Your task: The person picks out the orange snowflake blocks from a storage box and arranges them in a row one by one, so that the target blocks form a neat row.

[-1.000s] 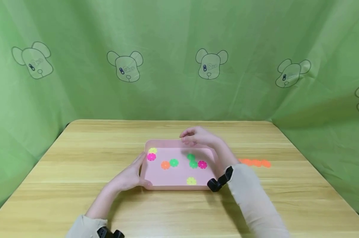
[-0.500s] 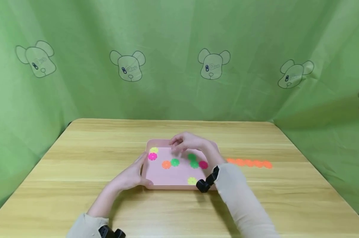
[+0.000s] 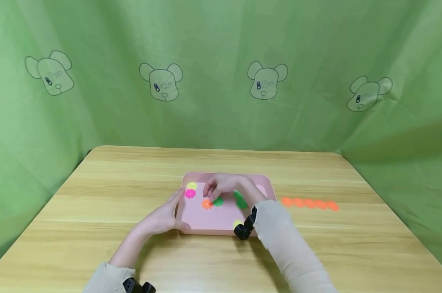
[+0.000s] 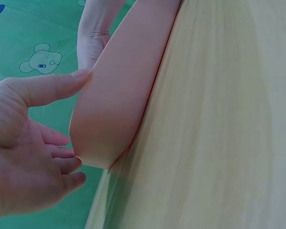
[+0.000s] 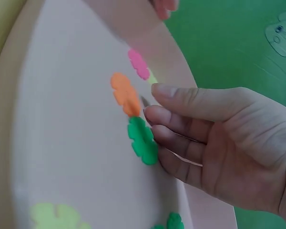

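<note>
A shallow pink tray [image 3: 210,221] holds several small notched plastic discs. My left hand [image 3: 162,215] holds the tray's near left corner, thumb at the front rim and fingers against the side, as the left wrist view also shows. My right hand [image 3: 224,185] is over the tray, its fingers bent and thumb apart from them. Just below its fingertips lie an orange disc [image 5: 125,94] and a green disc [image 5: 143,141], edges close together. I see nothing held between those fingers; whether they touch a disc, I cannot tell.
At the tray's left lie a pink disc [image 3: 190,193] and a yellow disc [image 3: 192,185]. Two green discs [image 3: 240,200] and another yellow disc [image 3: 237,224] are partly by the right arm. A row of orange discs [image 3: 309,203] lies on the wooden table [image 3: 96,195], right of the tray.
My right hand has moved left and down from the tray's far rim to the orange and green discs. The left hand stays at the tray's corner. More of the orange row shows.
</note>
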The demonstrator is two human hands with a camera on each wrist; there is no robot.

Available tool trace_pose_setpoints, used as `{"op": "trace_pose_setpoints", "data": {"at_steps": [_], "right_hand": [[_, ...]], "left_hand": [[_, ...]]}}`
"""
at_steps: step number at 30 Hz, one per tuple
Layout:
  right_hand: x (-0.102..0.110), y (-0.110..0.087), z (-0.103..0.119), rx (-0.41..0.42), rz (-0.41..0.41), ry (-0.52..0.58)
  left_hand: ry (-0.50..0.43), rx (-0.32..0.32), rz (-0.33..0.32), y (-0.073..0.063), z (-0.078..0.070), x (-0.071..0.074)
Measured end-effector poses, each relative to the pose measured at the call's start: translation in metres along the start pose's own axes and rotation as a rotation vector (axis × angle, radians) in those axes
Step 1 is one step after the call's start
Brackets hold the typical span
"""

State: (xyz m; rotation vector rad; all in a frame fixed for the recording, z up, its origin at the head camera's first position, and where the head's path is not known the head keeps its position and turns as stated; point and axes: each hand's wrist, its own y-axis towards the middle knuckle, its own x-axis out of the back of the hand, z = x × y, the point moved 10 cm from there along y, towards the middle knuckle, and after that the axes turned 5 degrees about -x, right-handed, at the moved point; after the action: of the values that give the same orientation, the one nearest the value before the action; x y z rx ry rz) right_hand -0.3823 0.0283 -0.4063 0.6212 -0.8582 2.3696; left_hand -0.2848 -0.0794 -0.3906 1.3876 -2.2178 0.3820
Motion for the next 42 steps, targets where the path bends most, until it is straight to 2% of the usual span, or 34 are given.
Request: {"op": "trace_pose_setpoints", "data": {"at_steps": [8, 14, 19, 27, 33, 42], "right_hand": [[-0.008, 0.001, 0.006, -0.027, 0.03, -0.178], [-0.013, 0.003, 0.007, -0.049, 0.057, -0.234], [-0.015, 0.005, 0.008, -0.054, 0.047, -0.264], [-0.012, 0.004, 0.005, -0.075, -0.001, -0.191], [-0.007, 0.003, 0.005, -0.033, -0.039, -0.186], [0.0, -0.001, 0.004, -0.008, -0.079, -0.113]], "left_hand": [[-0.016, -0.009, 0.003, 0.0, -0.004, 0.0], [-0.012, -0.02, 0.007, 0.001, -0.004, 0.0], [-0.022, -0.022, 0.005, 0.002, -0.002, 0.0], [-0.025, -0.017, 0.005, 0.001, 0.0, 0.0], [-0.025, -0.005, 0.003, 0.001, 0.002, 0.0], [-0.01, 0.002, 0.001, 0.002, 0.004, -0.002]]}}
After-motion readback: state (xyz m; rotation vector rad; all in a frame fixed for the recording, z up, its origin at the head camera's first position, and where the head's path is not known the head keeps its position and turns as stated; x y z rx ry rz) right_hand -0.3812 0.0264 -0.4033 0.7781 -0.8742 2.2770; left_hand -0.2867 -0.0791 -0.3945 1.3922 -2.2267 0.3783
